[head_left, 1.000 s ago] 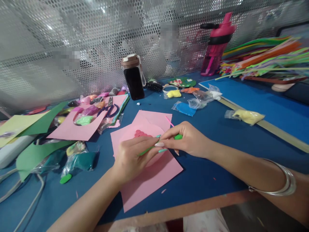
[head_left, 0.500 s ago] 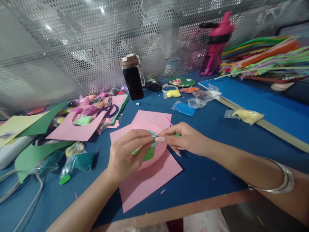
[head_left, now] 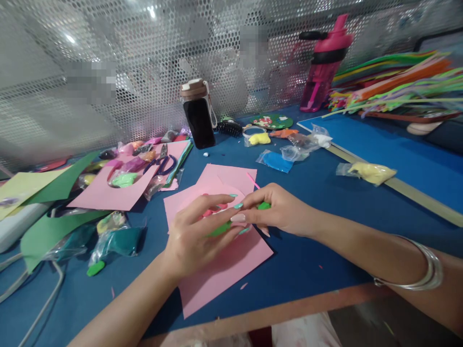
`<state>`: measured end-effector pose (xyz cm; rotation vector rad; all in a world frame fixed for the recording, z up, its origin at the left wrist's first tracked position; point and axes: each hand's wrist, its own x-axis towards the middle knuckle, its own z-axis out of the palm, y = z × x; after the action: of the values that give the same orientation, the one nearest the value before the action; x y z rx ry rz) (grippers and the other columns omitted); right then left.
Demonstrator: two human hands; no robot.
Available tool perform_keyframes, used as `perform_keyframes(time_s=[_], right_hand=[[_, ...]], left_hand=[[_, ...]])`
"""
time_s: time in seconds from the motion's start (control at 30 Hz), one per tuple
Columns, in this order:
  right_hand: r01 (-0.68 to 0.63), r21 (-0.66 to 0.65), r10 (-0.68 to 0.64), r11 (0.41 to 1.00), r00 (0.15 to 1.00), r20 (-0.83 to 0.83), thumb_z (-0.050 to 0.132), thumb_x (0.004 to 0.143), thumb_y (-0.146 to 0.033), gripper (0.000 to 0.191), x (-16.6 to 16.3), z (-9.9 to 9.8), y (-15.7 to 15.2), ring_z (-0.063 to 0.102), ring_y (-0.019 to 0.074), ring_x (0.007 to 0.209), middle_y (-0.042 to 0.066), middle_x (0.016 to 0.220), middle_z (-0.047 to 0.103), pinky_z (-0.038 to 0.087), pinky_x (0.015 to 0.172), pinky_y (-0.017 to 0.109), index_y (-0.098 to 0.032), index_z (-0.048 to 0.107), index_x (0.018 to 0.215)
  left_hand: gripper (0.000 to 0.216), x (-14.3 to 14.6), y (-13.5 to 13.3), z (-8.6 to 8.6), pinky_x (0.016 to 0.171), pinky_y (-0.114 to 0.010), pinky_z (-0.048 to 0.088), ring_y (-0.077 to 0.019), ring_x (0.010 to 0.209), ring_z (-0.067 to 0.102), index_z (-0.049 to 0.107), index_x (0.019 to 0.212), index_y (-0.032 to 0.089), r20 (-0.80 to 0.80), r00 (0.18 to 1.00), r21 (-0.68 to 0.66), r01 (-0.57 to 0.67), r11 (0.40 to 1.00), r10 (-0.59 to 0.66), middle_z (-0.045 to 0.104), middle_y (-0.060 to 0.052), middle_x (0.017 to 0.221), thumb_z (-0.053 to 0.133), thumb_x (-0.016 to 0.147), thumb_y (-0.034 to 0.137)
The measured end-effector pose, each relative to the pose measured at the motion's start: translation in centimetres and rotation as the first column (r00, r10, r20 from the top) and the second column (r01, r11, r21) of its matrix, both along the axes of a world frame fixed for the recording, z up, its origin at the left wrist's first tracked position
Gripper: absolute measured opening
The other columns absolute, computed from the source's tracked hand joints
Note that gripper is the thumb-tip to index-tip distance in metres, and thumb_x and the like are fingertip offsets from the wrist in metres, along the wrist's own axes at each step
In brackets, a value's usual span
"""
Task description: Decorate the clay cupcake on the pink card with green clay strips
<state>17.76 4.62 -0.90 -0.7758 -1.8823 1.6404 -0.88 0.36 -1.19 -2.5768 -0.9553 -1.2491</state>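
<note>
My left hand point(head_left: 202, 226) is held over the pink paper, its fingers stretched and apart. Its fingertips meet the thumb and index finger of my right hand point(head_left: 275, 209). Green clay point(head_left: 264, 206) shows in the curled fingers of my right hand. Whether a small bit sits between the fingertips is hidden. A thin pink stick point(head_left: 253, 180) pokes out just beyond that hand. Under my left hand, red-pink clay pieces point(head_left: 220, 207) and a flat green clay patch point(head_left: 219, 229) lie on a pink paper circle. Pink sheets point(head_left: 213, 282) lie below.
At left are coloured papers point(head_left: 123, 200), clay packets point(head_left: 125, 241) and scissors point(head_left: 164, 164). A dark bottle point(head_left: 199, 123) and a pink bottle point(head_left: 321, 72) stand at the back. Clay bags point(head_left: 372, 172), a blue board point(head_left: 398, 149) and pipe cleaners point(head_left: 398, 86) are at right.
My left fingers have spread from a close pinch and shifted slightly right and down. The red-pink pieces under them now show. My right hand has barely moved.
</note>
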Motion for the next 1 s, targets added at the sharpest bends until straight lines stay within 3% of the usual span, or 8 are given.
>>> perform_keyframes(time_s=[0.2,0.43,0.6,0.8,1.0], right_hand=[[-0.041,-0.09,0.037,0.995,0.998,-0.047,0.072,0.067,-0.034,0.025,-0.05,0.04,-0.1,0.042,0.004,0.042,-0.003,0.056,0.052,0.034,0.039,0.017,-0.011,0.069,0.076],[-0.048,-0.136,0.034,0.99,0.995,-0.099,0.067,0.073,-0.033,0.023,0.04,0.07,-0.15,0.033,0.0021,0.037,-0.007,0.044,0.04,0.032,0.037,0.016,-0.01,0.065,0.07],[-0.083,-0.093,0.081,0.992,0.996,-0.029,0.071,0.069,-0.033,0.023,0.04,0.01,-0.2,0.041,0.0043,0.044,-0.004,0.055,0.048,0.035,0.04,0.016,-0.012,0.069,0.078],[-0.061,-0.045,0.06,0.997,0.998,-0.023,0.071,0.069,-0.033,0.023,0.01,0.12,-0.17,0.041,0.0042,0.043,-0.005,0.049,0.046,0.031,0.04,0.017,-0.011,0.07,0.076],[-0.03,-0.023,0.03,0.999,0.999,-0.029,0.069,0.072,-0.032,0.022,0.06,0.32,-0.17,0.039,0.0035,0.041,-0.005,0.047,0.048,0.027,0.039,0.017,-0.011,0.066,0.066]], left_hand=[[0.019,-0.1,-0.12,-0.17,0.063,-0.021,0.053,-0.01,0.075,0.061,0.064,0.092,0.017,0.018,0.999,0.022,0.043,0.999,-0.044,0.063,-0.006,0.093,0.063,0.075,0.007],[0.016,0.1,-0.08,0.19,0.06,-0.023,0.049,-0.0106,0.071,0.058,0.063,0.089,0.015,0.024,0.998,0.053,0.053,0.997,-0.055,0.061,-0.005,0.083,0.061,0.076,0.006],[0.014,0.1,-0.08,0.23,0.059,-0.023,0.049,-0.0105,0.069,0.057,0.065,0.088,0.015,-0.001,0.999,0.098,0.039,0.994,-0.039,0.06,-0.005,0.084,0.065,0.075,0.01],[0.012,-0.07,-0.04,-0.08,0.059,-0.022,0.05,-0.01,0.07,0.058,0.064,0.09,0.015,-0.066,0.998,0.083,0.011,0.996,-0.006,0.061,-0.006,0.086,0.063,0.078,0.014],[0.011,-0.06,-0.02,0.07,0.06,-0.019,0.05,-0.0086,0.068,0.059,0.064,0.087,0.013,-0.033,0.999,0.101,-0.007,0.995,0.01,0.062,-0.005,0.081,0.064,0.076,0.012]])
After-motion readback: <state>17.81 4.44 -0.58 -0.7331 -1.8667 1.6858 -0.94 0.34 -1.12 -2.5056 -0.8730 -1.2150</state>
